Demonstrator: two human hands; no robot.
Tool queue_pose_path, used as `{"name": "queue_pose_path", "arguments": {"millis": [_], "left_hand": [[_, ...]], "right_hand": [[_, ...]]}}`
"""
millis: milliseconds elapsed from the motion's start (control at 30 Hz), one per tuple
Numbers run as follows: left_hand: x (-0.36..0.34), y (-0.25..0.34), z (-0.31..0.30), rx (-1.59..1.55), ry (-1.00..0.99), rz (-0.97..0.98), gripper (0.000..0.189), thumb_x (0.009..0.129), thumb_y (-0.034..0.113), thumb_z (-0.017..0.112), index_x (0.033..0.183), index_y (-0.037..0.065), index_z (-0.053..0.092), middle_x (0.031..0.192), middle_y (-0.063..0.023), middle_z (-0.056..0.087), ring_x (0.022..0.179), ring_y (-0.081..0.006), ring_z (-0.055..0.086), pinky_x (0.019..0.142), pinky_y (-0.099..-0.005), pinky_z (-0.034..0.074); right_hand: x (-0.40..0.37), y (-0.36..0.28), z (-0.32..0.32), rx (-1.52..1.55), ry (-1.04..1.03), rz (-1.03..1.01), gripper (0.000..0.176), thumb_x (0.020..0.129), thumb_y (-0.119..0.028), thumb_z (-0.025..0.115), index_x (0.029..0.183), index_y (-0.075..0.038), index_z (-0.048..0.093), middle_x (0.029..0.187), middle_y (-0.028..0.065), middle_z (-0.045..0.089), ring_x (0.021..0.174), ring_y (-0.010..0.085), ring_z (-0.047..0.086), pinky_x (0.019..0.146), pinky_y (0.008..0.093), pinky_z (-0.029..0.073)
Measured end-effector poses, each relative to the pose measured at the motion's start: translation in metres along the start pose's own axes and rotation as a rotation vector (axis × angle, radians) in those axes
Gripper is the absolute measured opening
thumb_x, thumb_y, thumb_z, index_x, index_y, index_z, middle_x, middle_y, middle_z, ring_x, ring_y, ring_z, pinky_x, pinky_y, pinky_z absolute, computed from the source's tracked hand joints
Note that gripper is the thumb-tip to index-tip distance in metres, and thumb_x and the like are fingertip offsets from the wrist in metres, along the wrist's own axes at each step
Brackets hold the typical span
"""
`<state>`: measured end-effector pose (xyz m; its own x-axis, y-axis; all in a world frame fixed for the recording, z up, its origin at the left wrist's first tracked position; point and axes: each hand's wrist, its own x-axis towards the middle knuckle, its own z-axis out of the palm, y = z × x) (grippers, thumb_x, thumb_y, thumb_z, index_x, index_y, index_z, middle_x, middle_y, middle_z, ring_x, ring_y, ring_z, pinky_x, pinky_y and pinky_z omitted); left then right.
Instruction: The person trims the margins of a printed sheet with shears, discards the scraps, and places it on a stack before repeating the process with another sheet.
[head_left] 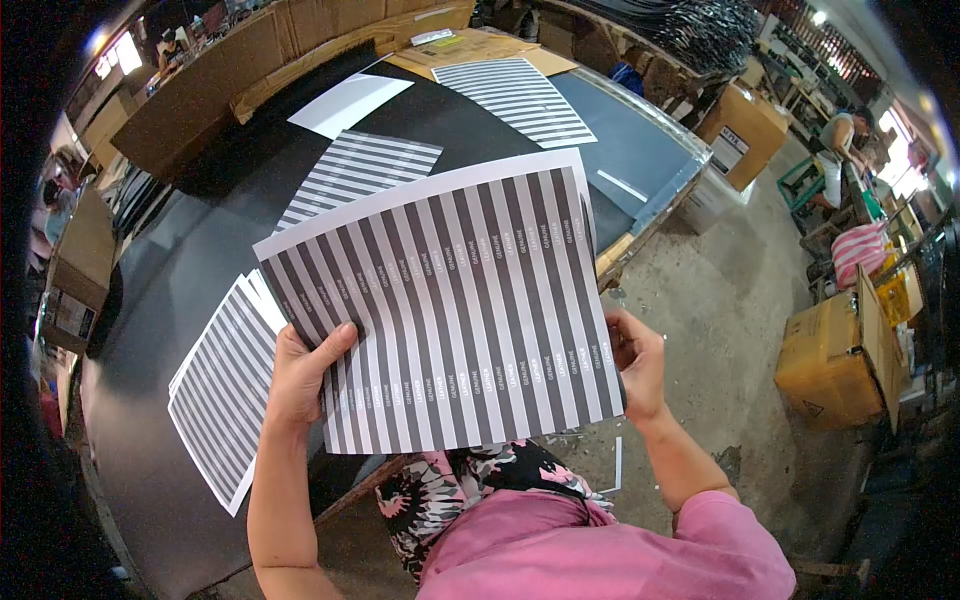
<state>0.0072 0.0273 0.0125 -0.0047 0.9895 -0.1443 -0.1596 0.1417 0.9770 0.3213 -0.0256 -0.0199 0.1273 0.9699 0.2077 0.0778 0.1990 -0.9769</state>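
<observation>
A large sheet with black and white stripes and small printed words (450,310) is held up in front of my body, slightly curved. My left hand (305,370) grips its left edge, thumb on the printed face and fingers behind. At the right edge, my right hand (637,365) has its fingers bent against the sheet; part of them is hidden behind it. Another striped sheet (365,170) lies on the dark table just beyond. A stack of striped sheets (225,390) rests to the left, and one more striped sheet (515,100) lies at the far side.
The dark table (150,460) also bears a white sheet (350,103) and brown cardboard (480,50). A long cardboard box (250,80) borders its far left. Boxes (835,360) stand on the floor at right, where another person (838,150) sits further back.
</observation>
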Motion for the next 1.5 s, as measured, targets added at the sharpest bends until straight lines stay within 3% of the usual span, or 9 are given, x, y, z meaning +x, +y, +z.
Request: {"name": "queue_pose_path", "arguments": {"millis": [233,500,967,1367,1500], "left_hand": [[0.000,-0.001,0.000,0.012,-0.004,0.011,0.022,0.073,0.012,0.071,0.088,-0.001,0.061,0.082,-0.0109,0.065,0.067,-0.0129,0.063,0.061,-0.0236,0.053],[-0.006,0.003,0.005,0.100,-0.032,0.008,0.020,0.072,0.014,0.072,0.085,0.002,0.064,0.079,-0.0090,0.066,0.065,-0.0128,0.062,0.061,-0.0248,0.051],[-0.007,0.001,0.005,0.094,-0.057,0.009,0.017,0.072,0.013,0.072,0.084,0.003,0.065,0.077,-0.0091,0.066,0.063,-0.0126,0.062,0.059,-0.0239,0.051],[-0.005,0.000,0.005,0.067,-0.059,-0.017,0.019,0.072,0.012,0.072,0.085,0.002,0.064,0.079,-0.0098,0.066,0.065,-0.0129,0.063,0.060,-0.0240,0.052],[-0.005,0.000,0.007,0.038,-0.004,-0.074,0.027,0.073,0.015,0.071,0.092,0.000,0.060,0.081,-0.0092,0.065,0.065,-0.0127,0.063,0.061,-0.0249,0.052]], "right_hand": [[-0.002,0.000,-0.003,-0.056,-0.001,0.008,0.033,0.066,-0.007,0.072,0.093,0.003,0.056,0.078,0.0006,0.059,0.071,0.0040,0.052,0.061,0.0186,0.041],[0.001,-0.010,0.003,0.079,-0.005,0.029,0.032,0.066,-0.003,0.071,0.094,0.003,0.055,0.082,0.0004,0.058,0.076,0.0056,0.053,0.069,0.0200,0.042],[0.019,-0.012,0.003,0.052,0.030,-0.026,0.029,0.069,-0.004,0.071,0.092,0.002,0.055,0.078,-0.0021,0.057,0.071,0.0029,0.052,0.061,0.0177,0.041],[0.017,-0.005,0.000,0.035,0.046,0.033,0.028,0.069,-0.003,0.070,0.093,0.002,0.057,0.082,0.0000,0.060,0.075,0.0041,0.054,0.066,0.0188,0.044],[0.021,-0.008,0.002,-0.042,0.068,0.015,0.028,0.068,-0.003,0.070,0.093,0.002,0.057,0.082,0.0001,0.060,0.074,0.0042,0.054,0.066,0.0190,0.044]]}}
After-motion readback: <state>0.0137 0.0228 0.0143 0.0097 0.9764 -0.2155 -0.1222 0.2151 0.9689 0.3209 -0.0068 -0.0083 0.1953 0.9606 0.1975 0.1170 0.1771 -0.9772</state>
